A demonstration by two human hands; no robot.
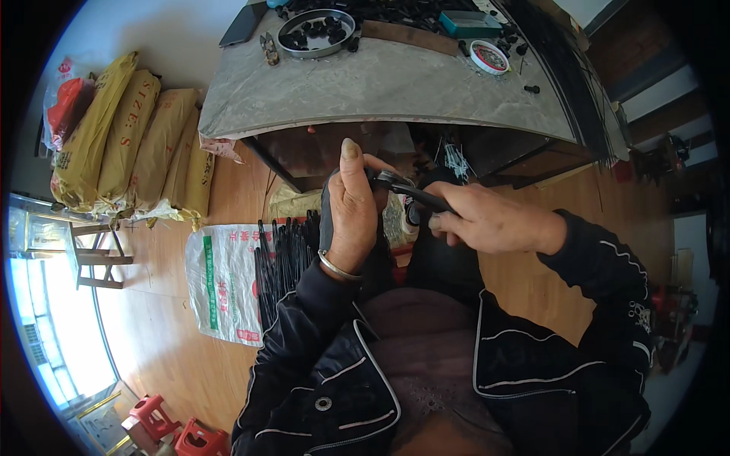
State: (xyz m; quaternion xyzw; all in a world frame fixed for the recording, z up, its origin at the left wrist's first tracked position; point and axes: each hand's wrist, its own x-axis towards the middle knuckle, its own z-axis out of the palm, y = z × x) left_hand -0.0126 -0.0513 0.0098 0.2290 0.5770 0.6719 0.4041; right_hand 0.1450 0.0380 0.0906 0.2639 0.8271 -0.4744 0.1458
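Observation:
My right hand [487, 216] is closed round a black-handled tool [427, 198] that looks like pliers, its small metal head pointing left. That head meets a small dark piece [372, 176] at the fingers of my left hand [353, 209]. The left thumb stands up while the other fingers curl behind, mostly hidden, so what they grip is unclear. Both hands are over my lap, just before the table's near edge. A bundle of long black rods [285, 254] lies on a white printed sack [226, 285] below and left of my left hand.
On the grey table [411, 87] are a round metal tray [315, 52] of black parts, a pair of cutters [268, 49], a teal box [470, 24] and a small white-and-red dish [489, 57]. Yellow sacks [125, 144] lean at the left; red stools [154, 414] stand lower left.

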